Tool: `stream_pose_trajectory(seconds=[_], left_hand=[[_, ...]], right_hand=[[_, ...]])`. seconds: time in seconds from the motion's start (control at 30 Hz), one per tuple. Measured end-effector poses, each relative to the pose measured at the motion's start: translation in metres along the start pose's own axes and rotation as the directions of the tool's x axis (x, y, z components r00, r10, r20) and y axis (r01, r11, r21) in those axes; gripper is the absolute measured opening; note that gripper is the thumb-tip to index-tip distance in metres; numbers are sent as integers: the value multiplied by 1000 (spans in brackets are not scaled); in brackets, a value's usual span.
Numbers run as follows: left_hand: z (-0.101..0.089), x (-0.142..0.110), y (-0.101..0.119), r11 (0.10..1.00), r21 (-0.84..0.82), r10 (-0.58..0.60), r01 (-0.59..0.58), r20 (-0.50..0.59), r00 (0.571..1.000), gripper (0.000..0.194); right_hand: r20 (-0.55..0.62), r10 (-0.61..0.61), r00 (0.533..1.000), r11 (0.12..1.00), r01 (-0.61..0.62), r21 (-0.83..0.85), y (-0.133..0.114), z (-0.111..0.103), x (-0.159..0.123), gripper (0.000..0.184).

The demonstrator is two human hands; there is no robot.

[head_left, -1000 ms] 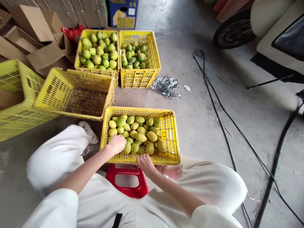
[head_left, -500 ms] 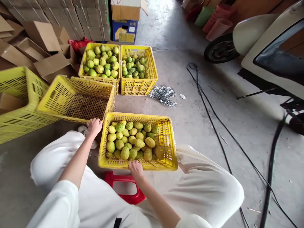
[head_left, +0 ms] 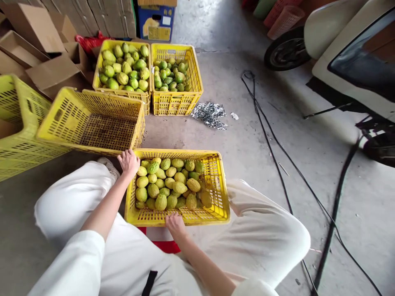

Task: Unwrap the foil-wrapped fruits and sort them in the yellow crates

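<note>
A yellow plastic crate [head_left: 222,185] stands in front of me between my legs, with several green-yellow oval fruits [head_left: 180,187] in it, mostly to its left and middle. My right hand [head_left: 175,225] is closed over its near rim. At the crate's far left corner is my left hand [head_left: 128,162], its fingers curled where this rim meets that of a second yellow crate [head_left: 92,142]; I cannot tell which rim it grips. That second crate holds no fruit and sits to the upper left.
Two fruit-filled yellow crates [head_left: 177,96] stand farther back. A yellow-green crate [head_left: 27,144] and cardboard boxes [head_left: 61,74] lie left. Crumpled silvery material [head_left: 210,115] and black cables [head_left: 285,150] are on the floor; a red stool [head_left: 166,246] is below me, a white vehicle [head_left: 342,53] right.
My left hand has shifted right, from the fruitless crate's near rim to the fruit crate's corner. The fruit crate's near edge sits slightly closer to me. The view has tilted down a little.
</note>
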State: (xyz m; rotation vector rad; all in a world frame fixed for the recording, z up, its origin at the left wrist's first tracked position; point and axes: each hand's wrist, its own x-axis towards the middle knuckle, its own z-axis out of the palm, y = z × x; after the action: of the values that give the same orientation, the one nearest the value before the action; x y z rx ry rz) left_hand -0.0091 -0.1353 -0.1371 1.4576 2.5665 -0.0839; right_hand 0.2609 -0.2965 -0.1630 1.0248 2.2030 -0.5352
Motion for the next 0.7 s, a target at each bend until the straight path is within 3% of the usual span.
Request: stream_pose_trajectory(seconds=[0.2, 0.27, 0.33, 0.37, 0.4, 0.5, 0.6, 0.7], left_hand=[[-5, -8, -6, 997, -63, -44, 45, 7, 999, 38], [-9, -4, -12, 992, -82, -91, 91, 4, 996, 40], [-11, 1, -19, 984, -115, -135, 138, 30, 990, 44], [-11, 4, -22, 975, -150, -160, 166, 49, 986, 44], [-11, 6, -25, 961, -193, -187, 196, 68, 980, 44], [-4, 9, -31, 913, -302, -258, 274, 90, 962, 44], [3, 12, -30, 895, -346, -267, 281, 87, 960, 51], [5, 20, -23, 889, -403, -188, 219, 117, 975, 58]], right_hand=[[55, -8, 998, 1000, 7, 10, -19, 6, -12, 28], [50, -11, 999, 1000, 11, -3, -18, -2, -18, 24], [47, -51, 998, 998, 50, 25, -9, -21, -22, 40], [42, -86, 995, 995, 83, 61, -2, -35, -22, 49], [42, -114, 993, 988, 109, 108, 6, -53, -20, 47], [-111, -131, 985, 976, 148, 162, 31, -124, 7, 23], [-284, -57, 957, 952, 138, 275, 44, -202, 62, 26], [-356, 35, 934, 915, 113, 387, 39, -261, 131, 24]])
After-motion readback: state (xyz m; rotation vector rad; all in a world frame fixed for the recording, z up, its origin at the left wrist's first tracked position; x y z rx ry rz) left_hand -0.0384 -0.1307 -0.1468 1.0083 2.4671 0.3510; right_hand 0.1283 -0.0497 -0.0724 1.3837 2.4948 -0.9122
